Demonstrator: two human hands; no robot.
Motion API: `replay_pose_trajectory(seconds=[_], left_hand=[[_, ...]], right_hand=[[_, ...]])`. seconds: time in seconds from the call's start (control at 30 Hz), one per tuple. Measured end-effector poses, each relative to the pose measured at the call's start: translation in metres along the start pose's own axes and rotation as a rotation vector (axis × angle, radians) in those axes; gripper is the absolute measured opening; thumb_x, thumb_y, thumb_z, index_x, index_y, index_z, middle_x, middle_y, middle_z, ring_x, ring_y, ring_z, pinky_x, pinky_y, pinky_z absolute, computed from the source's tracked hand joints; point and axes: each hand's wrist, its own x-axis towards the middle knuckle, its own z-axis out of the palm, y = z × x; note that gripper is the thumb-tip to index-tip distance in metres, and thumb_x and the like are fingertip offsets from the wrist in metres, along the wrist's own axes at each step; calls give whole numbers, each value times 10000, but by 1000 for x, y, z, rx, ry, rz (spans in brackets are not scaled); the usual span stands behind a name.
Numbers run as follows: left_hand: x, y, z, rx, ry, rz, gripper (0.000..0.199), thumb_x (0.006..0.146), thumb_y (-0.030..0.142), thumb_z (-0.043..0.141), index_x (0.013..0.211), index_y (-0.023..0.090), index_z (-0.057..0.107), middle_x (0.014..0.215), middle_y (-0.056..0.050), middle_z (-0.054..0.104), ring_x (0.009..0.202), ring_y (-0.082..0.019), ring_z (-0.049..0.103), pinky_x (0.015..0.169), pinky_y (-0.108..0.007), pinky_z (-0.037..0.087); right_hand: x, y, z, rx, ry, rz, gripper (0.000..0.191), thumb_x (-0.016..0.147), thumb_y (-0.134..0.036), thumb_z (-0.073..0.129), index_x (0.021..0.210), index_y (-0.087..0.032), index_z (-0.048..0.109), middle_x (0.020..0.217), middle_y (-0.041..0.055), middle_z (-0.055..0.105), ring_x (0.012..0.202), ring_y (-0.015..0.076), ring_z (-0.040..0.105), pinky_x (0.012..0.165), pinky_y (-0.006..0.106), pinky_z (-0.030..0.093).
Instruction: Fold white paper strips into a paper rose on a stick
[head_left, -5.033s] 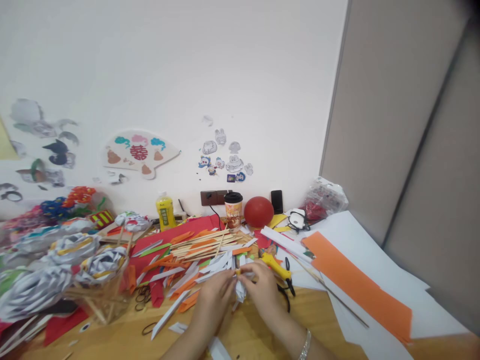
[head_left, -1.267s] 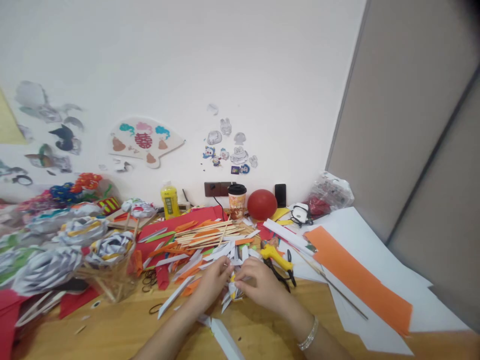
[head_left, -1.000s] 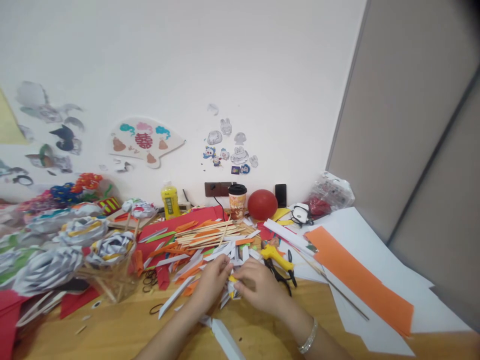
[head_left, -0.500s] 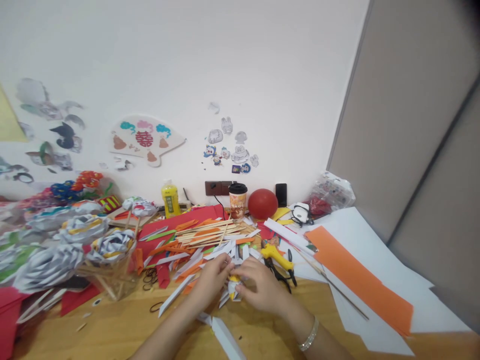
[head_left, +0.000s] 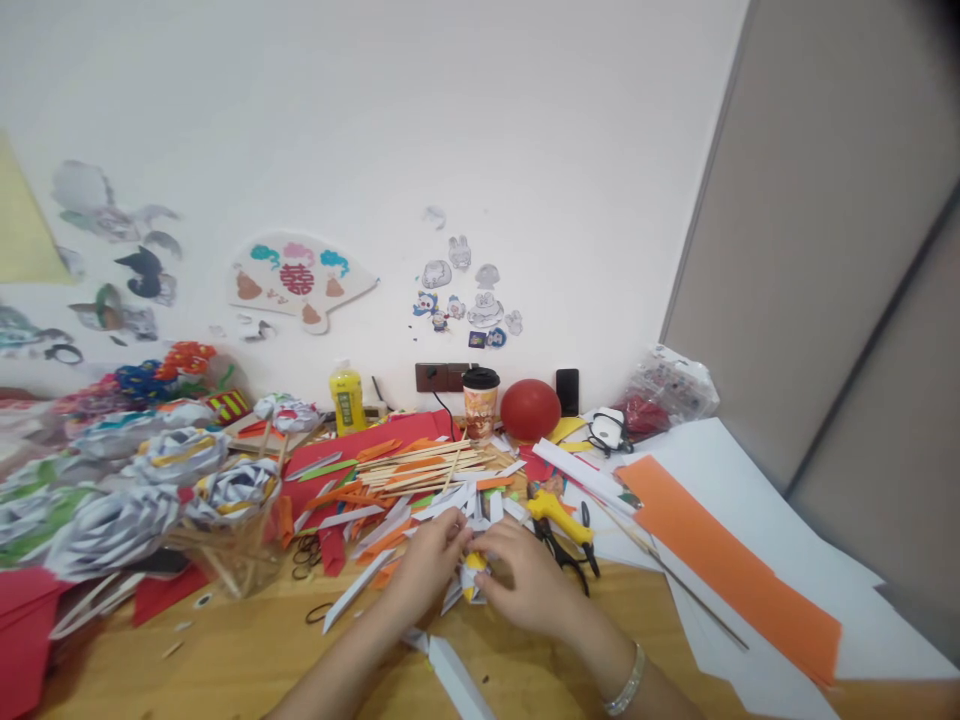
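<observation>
Between my two hands is a small white-and-yellow folded paper piece [head_left: 471, 578], made of folded strips. My left hand [head_left: 433, 555] pinches its upper left side, thumb and fingertips together. From the right, my right hand [head_left: 525, 575] grips the same piece with curled fingers and thumb; a bracelet circles that wrist. The fingers cover part of the piece. Loose white paper strips [head_left: 457, 680] lie just below it on the wooden table. Beyond the hands spreads a pile of white, orange and green folded strips [head_left: 375, 515].
A yellow glue gun [head_left: 556, 515] and black-handled scissors [head_left: 566, 565] lie right of my hands. Behind stand a paper cup [head_left: 480, 405], a red balloon [head_left: 530, 409] and a yellow bottle [head_left: 347, 400]. Wooden sticks [head_left: 420, 467] top the pile. Paper flowers [head_left: 116, 530] crowd the left; orange paper [head_left: 735, 570] lies right.
The whole view has shifted slightly, so things appear a little further right. Both hands keep hold of the folded paper piece in nearly the same pose.
</observation>
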Motion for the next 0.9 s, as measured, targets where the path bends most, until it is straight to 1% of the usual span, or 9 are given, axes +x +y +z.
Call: replay_pose_trajectory(seconds=[0.2,0.37,0.5,0.6,0.67,0.73,0.83,0.87,0.9], left_hand=[[-1,-1,2,-24,-3,1,150,771,291,414,658,197,445,585,38,473,561,-141,442,524,-224,326],[-1,-3,3,-64,27,-7,167,781,307,408,662,197,450,590,33,484,572,-148,455,541,-235,337],[0,-6,2,-144,25,-31,163,757,319,453,656,193,467,568,39,477,548,-144,446,524,-234,340],[2,-6,2,-178,38,-36,182,765,343,444,662,194,459,567,43,466,539,-139,446,509,-232,351],[3,-6,1,-258,76,-39,193,773,370,439,690,197,454,594,43,467,554,-138,463,511,-232,376],[4,-4,1,-353,120,-38,205,777,400,441,731,200,453,637,37,489,587,-141,495,526,-235,408],[3,0,1,-498,138,-13,229,790,429,444,759,202,452,700,17,544,648,-150,540,579,-252,451],[2,2,1,-549,134,-3,238,795,438,444,765,202,454,714,11,560,659,-152,550,593,-258,459],[1,3,0,-594,132,8,247,795,447,451,771,201,459,728,5,573,671,-154,559,611,-263,467]], right_hand=[[0,-1,-1,-49,-28,-68,132,755,-196,551,875,-193,606,827,30,594,832,185,498,759,303,362],[0,-2,1,-70,-32,-31,224,735,-245,601,955,-203,589,883,37,584,853,196,495,772,317,370],[0,-2,2,-75,-71,-76,209,717,-221,626,922,-192,600,900,46,592,868,199,497,787,322,382],[0,-1,-1,-60,-63,-95,254,746,-238,605,996,-196,592,936,55,610,894,208,501,806,338,389],[1,1,-5,-10,5,-82,344,770,-287,591,1103,-208,551,1034,65,601,960,218,493,851,357,380],[3,7,-8,52,150,-16,375,807,-339,548,1161,-218,519,1123,73,571,1036,224,474,906,380,357],[5,20,-8,163,401,182,293,848,-363,468,1071,-210,581,1096,84,584,1046,227,492,918,400,362],[6,23,-6,223,435,250,287,839,-372,477,1034,-200,598,1061,89,600,1016,230,517,895,397,387],[7,26,-3,300,431,310,293,821,-382,499,1014,-190,605,1027,91,615,980,231,542,867,391,413]])
